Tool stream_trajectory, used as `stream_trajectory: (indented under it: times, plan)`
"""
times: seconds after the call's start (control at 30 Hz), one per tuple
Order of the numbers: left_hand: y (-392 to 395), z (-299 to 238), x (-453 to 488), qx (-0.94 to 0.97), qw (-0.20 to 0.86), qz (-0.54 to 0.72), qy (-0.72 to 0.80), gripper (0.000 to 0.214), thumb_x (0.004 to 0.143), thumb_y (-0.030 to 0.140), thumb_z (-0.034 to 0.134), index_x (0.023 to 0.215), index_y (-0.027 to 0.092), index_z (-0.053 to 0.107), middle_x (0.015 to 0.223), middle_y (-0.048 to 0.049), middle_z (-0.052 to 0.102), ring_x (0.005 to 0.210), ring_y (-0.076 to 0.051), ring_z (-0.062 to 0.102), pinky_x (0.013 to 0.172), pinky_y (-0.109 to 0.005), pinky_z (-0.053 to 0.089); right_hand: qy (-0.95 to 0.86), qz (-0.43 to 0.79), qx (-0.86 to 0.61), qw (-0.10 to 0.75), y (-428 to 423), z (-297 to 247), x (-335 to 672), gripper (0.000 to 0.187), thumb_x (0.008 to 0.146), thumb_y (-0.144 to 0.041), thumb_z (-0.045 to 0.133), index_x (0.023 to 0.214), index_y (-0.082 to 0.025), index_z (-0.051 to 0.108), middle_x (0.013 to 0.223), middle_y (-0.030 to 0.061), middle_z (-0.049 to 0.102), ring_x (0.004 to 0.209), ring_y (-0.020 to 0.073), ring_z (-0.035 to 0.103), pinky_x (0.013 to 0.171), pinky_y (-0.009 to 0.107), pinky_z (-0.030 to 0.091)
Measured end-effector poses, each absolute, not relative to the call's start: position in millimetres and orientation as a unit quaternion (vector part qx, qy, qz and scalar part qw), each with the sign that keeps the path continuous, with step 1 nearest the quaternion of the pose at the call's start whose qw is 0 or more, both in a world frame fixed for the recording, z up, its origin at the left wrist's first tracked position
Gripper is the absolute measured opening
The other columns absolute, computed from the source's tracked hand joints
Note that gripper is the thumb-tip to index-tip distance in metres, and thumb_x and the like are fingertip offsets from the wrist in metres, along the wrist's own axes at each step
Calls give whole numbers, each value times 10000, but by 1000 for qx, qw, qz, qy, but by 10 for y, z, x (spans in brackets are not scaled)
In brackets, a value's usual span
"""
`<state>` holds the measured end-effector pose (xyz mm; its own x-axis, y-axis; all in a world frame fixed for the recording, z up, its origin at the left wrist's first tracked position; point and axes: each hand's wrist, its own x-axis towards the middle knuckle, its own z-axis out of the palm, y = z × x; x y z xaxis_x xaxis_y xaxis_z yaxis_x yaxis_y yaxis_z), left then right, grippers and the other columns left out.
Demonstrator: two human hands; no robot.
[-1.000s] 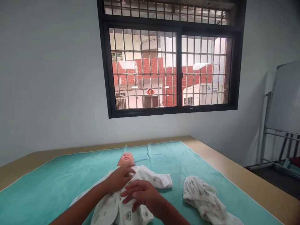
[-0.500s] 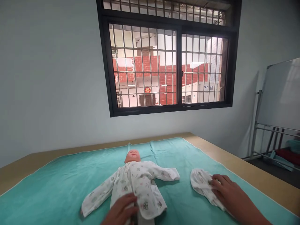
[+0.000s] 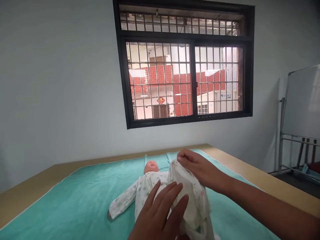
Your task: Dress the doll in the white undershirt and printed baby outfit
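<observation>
The right hand held a white patterned garment near the doll; the left hand was spread wide.

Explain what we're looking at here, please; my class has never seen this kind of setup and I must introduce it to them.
There is no machine: a person works with two bare hands. One camera, worn on the head, looks forward and down, so you see roughly what the wearer sees. A green cloth covers much of a wooden table. On it lies a doll in a white patterned top. The right hand grips a white patterned garment, held up. The left hand is open in front of it; whether they touch is unclear. Behind are a barred window and a whiteboard.
</observation>
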<state>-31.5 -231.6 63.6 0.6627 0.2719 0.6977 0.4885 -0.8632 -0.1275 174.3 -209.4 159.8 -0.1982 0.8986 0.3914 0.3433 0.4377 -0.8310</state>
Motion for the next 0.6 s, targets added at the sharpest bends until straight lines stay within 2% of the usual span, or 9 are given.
stream_trajectory:
  times: [0.03,0.1,0.13,0.2,0.3,0.33,0.43,0.5,0.6]
  plan:
    - [-2342,740,-303,-901,187,-336,-203,447,893,317,475,1334,252,446,1290,-112,593,1285,-298,478,1152,-575,240,-708,334,-415,463,-2143,1694,1641,309,869,-488,513,755,-202,543,688,-31,498,607,98,430,525,203,365]
    - [-2421,917,-320,-909,212,-288,-216,253,876,185,458,1086,238,588,1060,-66,688,1149,-251,580,1160,-560,222,-679,391,-395,480,-2211,1842,1509,255,847,-450,554,789,-201,563,667,-42,509,565,83,431,495,191,357]
    - [-2474,994,-352,-916,203,-256,-233,195,864,153,459,953,237,612,934,-38,699,1044,-227,624,1155,-544,240,-661,413,-391,489,-2230,1895,1480,219,838,-426,570,843,-207,582,657,-48,517,543,78,436,478,186,348]
    - [-2598,1152,-471,-931,154,-201,-262,135,855,197,501,776,235,604,760,-6,673,847,-198,643,1110,-506,323,-652,449,-377,481,-2246,1967,1486,237,825,-398,594,985,-223,613,654,-52,543,524,79,458,461,181,338]
    - [-2759,1448,-756,-907,10,-228,-354,169,871,357,523,800,253,635,795,-9,675,803,-192,608,912,-386,474,-735,480,-312,365,-2270,2009,1585,268,821,-367,620,1028,-207,675,773,-5,627,646,100,545,543,195,400]
    - [-2790,1555,-863,-869,-48,-278,-406,202,893,378,486,852,257,642,848,-13,675,820,-189,598,825,-343,490,-769,478,-286,313,-2292,2011,1617,249,832,-364,611,995,-198,699,825,12,643,693,106,559,586,205,420]
    - [-2801,1812,-1127,-736,-188,-439,-481,267,905,415,454,817,222,617,815,-3,638,758,-160,562,671,-260,456,-858,403,-247,202,-2413,2001,1641,299,882,-403,526,844,-190,732,819,26,632,686,113,546,634,242,435]
    - [-2766,1888,-1222,-678,-264,-507,-461,234,892,402,478,855,207,602,788,1,611,720,-145,535,634,-241,431,-901,302,-236,205,-2515,1989,1588,284,848,-422,570,756,-201,722,880,33,623,738,139,553,679,274,442]
    - [-2740,1903,-1256,-631,-338,-550,-432,168,860,324,524,971,212,585,804,1,603,712,-142,529,617,-235,414,-909,222,-203,289,-2611,1964,1444,117,771,-341,682,774,-227,709,1090,26,597,945,186,562,822,305,438]
